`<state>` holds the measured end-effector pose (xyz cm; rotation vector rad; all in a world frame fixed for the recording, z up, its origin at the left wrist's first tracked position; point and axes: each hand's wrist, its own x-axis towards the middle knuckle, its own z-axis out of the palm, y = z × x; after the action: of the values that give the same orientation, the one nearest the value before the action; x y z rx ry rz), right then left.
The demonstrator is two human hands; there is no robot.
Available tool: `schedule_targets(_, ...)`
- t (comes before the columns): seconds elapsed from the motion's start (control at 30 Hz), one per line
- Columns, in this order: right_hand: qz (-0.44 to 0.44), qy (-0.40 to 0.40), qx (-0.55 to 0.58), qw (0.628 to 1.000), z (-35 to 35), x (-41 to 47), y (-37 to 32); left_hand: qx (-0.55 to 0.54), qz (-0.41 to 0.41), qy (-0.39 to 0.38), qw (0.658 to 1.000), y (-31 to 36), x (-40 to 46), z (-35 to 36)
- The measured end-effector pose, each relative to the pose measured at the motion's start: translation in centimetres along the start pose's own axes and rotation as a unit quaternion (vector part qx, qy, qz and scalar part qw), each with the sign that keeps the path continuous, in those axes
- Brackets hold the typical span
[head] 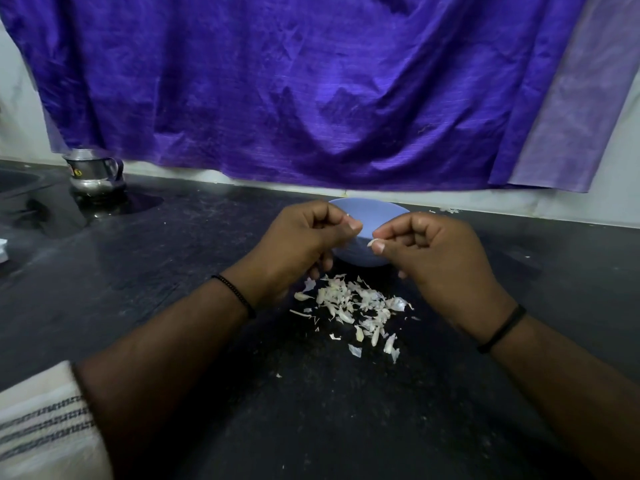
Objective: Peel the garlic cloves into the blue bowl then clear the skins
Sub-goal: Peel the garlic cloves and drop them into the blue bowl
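Purple cloth hangs across the whole upper half of the frame, above a dark stone counter that fills the lower half. Both hands are raised over the blue bowl at frame centre, probably so that a freed clove would drop straight into it; whether any cloves already lie inside cannot be told, since the hands cover most of it. Below the bowl, toward the lower centre, a heap of garlic skins lies on the counter, kept out of the bowl and apparently left for the clearing step, which is not yet done.

Left hand has its fingers curled in, thumb pressed to the forefinger on a pale scrap that is too small to identify. Right hand is likewise curled, its thumb and forefinger pinching a small pale piece, likely skin or a clove tip. Their pinching tips sit near each other but apart. Each wrist wears a dark band. A steel pot stands at the left edge of the frame, well apart
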<state>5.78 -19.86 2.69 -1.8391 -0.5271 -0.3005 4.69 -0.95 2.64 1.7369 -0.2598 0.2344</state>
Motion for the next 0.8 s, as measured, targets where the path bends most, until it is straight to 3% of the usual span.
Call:
schedule_targets(0.1,0.008,0.019,0.056,0.998,-0.01,0.07,-0.06,-0.041,-0.030,-0.047,0.998,0.20,-0.26,0.22)
schedule_targets(0.3,0.017,-0.009,0.123,0.992,0.23,-0.14,-0.18,-0.079,-0.048,-0.034,0.995,-0.04,-0.05,0.38)
schedule_targets(0.53,0.013,0.004,0.136,0.991,0.66,-0.32,-0.42,-0.121,-0.058,-0.053,0.990,0.05,-0.36,0.88)
schedule_targets(0.8,0.028,-0.034,0.163,0.986,0.66,-0.54,-0.66,-0.189,-0.072,-0.085,0.976,0.25,-0.56,1.05)
